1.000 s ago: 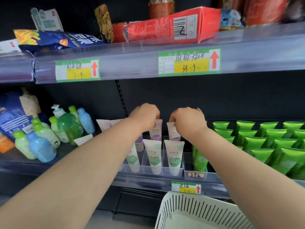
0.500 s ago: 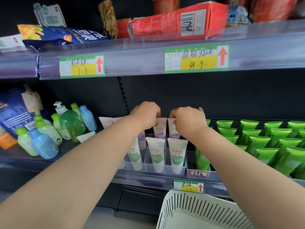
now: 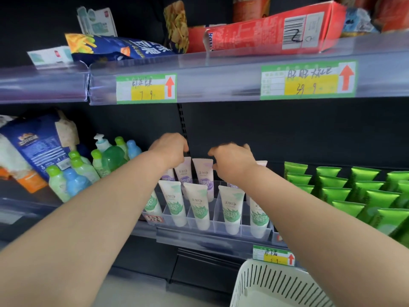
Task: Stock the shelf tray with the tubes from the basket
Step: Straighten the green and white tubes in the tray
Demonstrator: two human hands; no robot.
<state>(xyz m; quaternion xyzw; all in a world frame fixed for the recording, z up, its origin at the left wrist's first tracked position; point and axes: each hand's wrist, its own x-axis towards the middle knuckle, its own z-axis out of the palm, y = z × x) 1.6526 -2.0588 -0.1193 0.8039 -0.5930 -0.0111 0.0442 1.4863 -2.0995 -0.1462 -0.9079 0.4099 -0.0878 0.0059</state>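
From the head view, your left hand (image 3: 170, 149) is reaching into the middle of the frame with its fingers curled down over the flat crimped end of the left purple tube (image 3: 184, 172). It looks like a pinch on that edge, probably to seat the tube straight in its slot. Your right hand (image 3: 232, 160) sits just beside the right purple tube (image 3: 203, 173), fingers bent and blurred. You cannot tell from here whether it has hold of that tube or is only touching its corner. Both purple tubes stand in the back row of the clear shelf tray (image 3: 221, 227), behind the green-leaf tubes (image 3: 199, 209) in the front row. Every tube stands cap down and crimp up, its long axis near upright and leaning a little back, so the label faces out and the dividers keep it from toppling. The white basket (image 3: 276, 284) waits at the lower right of the frame, below the shelf edge, and no tube shows in the part you can see.
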